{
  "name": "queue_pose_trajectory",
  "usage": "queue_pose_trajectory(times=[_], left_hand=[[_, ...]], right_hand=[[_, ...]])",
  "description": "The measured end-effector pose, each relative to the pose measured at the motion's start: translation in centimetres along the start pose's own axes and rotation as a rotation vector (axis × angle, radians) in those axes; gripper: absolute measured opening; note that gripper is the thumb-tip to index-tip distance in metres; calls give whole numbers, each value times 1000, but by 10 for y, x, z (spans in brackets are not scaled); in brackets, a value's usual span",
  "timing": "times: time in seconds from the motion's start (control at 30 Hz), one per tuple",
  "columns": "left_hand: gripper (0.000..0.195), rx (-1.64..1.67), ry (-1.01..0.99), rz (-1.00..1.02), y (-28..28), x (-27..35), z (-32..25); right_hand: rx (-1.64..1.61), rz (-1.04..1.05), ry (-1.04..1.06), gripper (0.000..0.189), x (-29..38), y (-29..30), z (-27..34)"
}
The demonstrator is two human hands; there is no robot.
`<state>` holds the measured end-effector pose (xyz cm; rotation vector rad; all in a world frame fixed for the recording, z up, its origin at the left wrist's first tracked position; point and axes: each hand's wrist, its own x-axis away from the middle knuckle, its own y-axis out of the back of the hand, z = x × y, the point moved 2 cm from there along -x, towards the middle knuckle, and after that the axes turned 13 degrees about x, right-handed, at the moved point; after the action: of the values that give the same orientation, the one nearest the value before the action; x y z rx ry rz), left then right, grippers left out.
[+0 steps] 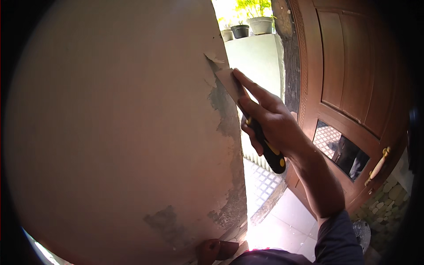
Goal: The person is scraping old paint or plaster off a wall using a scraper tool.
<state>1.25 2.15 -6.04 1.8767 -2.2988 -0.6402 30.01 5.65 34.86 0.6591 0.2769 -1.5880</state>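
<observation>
My right hand (270, 114) grips a putty knife (228, 82) with a black and yellow handle, its index finger stretched along the blade. The flat blade lies against the edge of a painted wall (132, 116), beside a curled flake of paint (214, 59). Below the blade, a rough grey patch (225, 106) of bared plaster runs down along the wall's edge. Another dark bare patch (167, 223) shows low on the wall. My left hand is out of view.
A carved wooden door (347, 66) with a long handle (377, 165) stands at the right. Potted plants (261, 25) sit on a low wall (253, 56) outside. Pale floor tiles (288, 225) bear small crumbs. A reddish-brown object (215, 250), unclear in kind, is at the wall's foot.
</observation>
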Motion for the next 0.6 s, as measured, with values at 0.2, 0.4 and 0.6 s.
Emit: queue_pose_trajectory(times=[0.2, 0.4, 0.6], left_hand=[[19, -18, -56, -19, -8, -3, -1], [29, -256, -115, -71, -8, 2, 15], [25, -222, -116, -83, -12, 0, 18]], right_hand=[[75, -26, 6, 54, -22, 3, 31], [125, 6, -4, 55, -6, 0, 20], [120, -51, 25, 55, -19, -12, 59]])
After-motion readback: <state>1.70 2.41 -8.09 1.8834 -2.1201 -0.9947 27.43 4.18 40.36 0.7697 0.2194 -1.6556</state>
